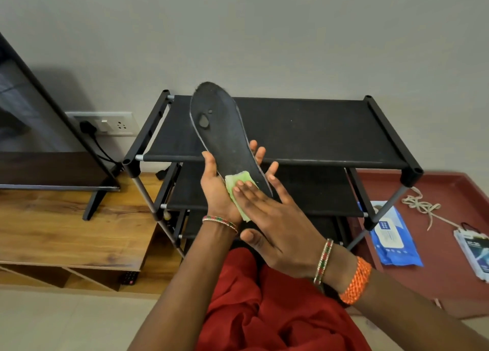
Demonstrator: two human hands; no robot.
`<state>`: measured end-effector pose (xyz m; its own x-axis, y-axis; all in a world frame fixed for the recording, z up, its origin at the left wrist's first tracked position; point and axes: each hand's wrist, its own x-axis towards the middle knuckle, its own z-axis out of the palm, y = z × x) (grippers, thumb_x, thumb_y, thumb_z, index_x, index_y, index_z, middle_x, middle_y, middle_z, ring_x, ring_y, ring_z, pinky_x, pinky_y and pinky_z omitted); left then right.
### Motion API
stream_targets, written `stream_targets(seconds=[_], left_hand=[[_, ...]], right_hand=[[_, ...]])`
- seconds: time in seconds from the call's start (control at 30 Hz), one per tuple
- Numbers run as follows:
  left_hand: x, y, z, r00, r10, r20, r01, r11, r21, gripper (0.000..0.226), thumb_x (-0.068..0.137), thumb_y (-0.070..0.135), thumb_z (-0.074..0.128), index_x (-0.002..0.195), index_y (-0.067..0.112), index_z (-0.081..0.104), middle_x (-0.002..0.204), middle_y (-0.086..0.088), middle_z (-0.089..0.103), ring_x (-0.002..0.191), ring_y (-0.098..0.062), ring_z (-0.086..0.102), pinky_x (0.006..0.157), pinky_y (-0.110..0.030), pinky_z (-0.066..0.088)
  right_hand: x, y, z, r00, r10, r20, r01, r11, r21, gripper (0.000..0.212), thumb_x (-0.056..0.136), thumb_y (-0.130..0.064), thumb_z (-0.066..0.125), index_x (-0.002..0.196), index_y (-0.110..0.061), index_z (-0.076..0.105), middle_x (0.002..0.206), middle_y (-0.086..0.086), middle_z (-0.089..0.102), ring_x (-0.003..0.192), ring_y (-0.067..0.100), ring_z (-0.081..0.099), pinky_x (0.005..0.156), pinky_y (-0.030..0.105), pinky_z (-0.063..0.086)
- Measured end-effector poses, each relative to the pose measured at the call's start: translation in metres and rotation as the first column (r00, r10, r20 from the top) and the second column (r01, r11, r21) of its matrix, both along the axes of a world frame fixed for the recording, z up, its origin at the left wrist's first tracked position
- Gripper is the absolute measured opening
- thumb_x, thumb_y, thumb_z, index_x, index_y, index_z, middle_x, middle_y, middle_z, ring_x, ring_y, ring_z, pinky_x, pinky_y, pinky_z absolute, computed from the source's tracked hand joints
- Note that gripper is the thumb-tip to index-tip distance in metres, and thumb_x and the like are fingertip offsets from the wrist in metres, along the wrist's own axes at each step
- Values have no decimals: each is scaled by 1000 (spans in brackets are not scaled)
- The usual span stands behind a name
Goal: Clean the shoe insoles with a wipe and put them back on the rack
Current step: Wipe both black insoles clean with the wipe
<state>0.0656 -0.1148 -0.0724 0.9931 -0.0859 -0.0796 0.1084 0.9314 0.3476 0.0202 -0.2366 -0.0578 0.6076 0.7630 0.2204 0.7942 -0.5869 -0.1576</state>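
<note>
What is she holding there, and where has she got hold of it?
The left hand holds a dark insole by its heel end. The right hand presses a green wipe flat against that end.

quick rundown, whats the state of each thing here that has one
insole: held up tilted, toe end high, worn spot showing
wipe: pressed on the insole's heel end
left hand: holds the insole from beneath
right hand: fingers straight, presses the wipe
rack: upright, top shelf bare
wipes pack: flat on the floor
</note>
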Motion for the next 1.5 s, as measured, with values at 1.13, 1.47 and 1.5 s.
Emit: stream_targets(seconds=[1.13, 1.47, 1.5], left_hand=[[26, 4, 15, 998, 53, 25, -58, 972, 226, 53, 101, 39, 24, 103, 17, 72, 110, -10, 68, 97, -22, 67, 92, -38, 48], [37, 5, 19, 994, 84, 68, -102, 940, 325, 50, 99, 48, 22, 114, 20, 61, 106, -4, 71, 102, -19, 65, 89, -36, 49], [36, 5, 18, 993, 87, 74, -106, 949, 298, 50, 99, 48, 20, 115, 23, 60, 111, -3, 69, 108, -20, 62, 95, -38, 46]], right_hand=[[70, 36, 23, 916, -227, 331, 276, 955, -108, 75, 91, -54, 0, 149, -7, 1, 157, 10, 1, 146, 20, -2, 115, 49, -9], [84, 39, 27, 895, -237, 378, 297, 948, -110, 72, 94, -55, 7, 149, -9, 3, 158, 9, 2, 145, 20, -3, 113, 49, -15], [89, 44, 30, 886, -251, 391, 311, 945, -98, 72, 93, -55, 6, 149, -9, 2, 158, 8, 1, 145, 20, -4, 113, 49, -14]])
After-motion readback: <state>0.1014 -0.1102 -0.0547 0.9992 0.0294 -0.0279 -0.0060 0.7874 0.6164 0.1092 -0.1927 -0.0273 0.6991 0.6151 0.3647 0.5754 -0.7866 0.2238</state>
